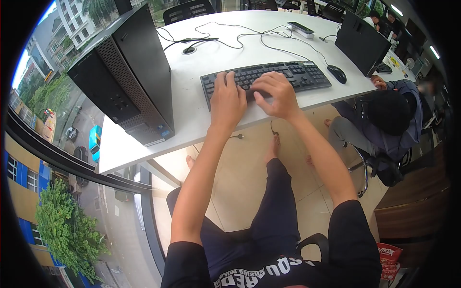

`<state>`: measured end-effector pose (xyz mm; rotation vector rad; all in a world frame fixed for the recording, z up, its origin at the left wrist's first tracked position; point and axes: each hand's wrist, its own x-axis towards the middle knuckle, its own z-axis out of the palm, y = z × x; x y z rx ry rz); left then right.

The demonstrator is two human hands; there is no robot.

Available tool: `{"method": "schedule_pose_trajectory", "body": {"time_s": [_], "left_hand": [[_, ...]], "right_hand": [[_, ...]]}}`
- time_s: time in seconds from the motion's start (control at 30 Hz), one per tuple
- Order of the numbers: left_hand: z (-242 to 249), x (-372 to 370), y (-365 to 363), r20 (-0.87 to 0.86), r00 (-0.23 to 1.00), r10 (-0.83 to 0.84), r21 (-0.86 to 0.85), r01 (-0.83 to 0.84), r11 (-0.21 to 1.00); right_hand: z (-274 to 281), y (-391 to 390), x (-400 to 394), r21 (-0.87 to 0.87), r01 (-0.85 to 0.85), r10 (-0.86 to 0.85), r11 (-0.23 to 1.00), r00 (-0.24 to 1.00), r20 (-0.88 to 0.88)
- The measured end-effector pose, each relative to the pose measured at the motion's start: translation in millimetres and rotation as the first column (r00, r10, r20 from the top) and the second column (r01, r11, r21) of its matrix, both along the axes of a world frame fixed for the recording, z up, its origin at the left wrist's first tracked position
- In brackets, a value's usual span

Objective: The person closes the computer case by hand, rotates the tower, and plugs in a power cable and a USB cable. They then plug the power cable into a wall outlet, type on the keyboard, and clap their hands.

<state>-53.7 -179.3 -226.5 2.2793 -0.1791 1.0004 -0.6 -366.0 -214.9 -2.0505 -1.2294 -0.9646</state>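
A black keyboard (307,76) lies on the white table near its front edge. My left hand (228,100) rests over its left part, fingers apart on the keys and nothing held. Over the middle keys, my right hand (277,96) is curved with its fingers bent and thumb apart, also holding nothing; its fingertips are slightly blurred. Right of the keyboard sits a black mouse (336,74), touched by neither hand.
A black computer tower (129,77) stands at the table's left end beside the window. Cables (242,34) and a phone (301,27) lie toward the back. At the right, a person in a black cap (390,111) sits near another black computer (362,43).
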Motion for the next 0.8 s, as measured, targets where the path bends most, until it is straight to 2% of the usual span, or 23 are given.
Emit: {"method": "schedule_pose_trajectory", "body": {"time_s": [0.07,0.17,0.27,0.37,0.47,0.57,0.67,0.77,0.8], "left_hand": [[-0.5,0.1,1.4,0.058,0.998,0.025,0.046,-0.028,0.999],[0.2,-1.6,5.6,0.127,0.986,0.103,0.151,-0.122,0.981],[-2.4,0.4,6.0,0.088,0.988,0.129,0.162,-0.142,0.976],[-1.6,2.5,4.9,0.063,0.991,0.117,0.152,-0.126,0.980],[-0.2,4.6,4.0,0.161,0.985,0.067,0.196,-0.098,0.976],[-3.3,8.6,6.7,0.098,0.992,0.084,0.215,-0.103,0.971],[-1.2,4.1,5.7,0.077,0.996,0.046,0.210,-0.061,0.976],[-3.9,3.6,5.4,0.189,0.982,0.010,0.282,-0.064,0.957],[-5.3,4.1,5.4,0.196,0.980,0.022,0.278,-0.077,0.957]], "right_hand": [[-1.4,3.2,4.2,-0.027,-0.071,0.073,0.997,0.992,0.107],[-2.3,5.3,6.2,0.034,-0.034,0.029,0.999,0.990,0.140],[-6.8,7.7,5.6,0.114,0.200,-0.199,0.973,0.980,-0.022],[-9.6,6.9,12.1,0.172,0.275,-0.278,0.946,0.961,-0.006],[-10.9,5.1,10.2,0.183,0.248,-0.248,0.951,0.969,-0.025],[-11.0,6.4,8.1,0.132,0.254,-0.263,0.958,0.963,0.055],[-8.4,4.9,6.7,0.122,0.210,-0.208,0.970,0.978,-0.031],[2.5,3.0,-1.5,0.002,-0.064,0.062,0.998,0.976,0.209],[1.9,3.7,-1.0,0.015,-0.061,0.057,0.998,0.982,0.181]]}}
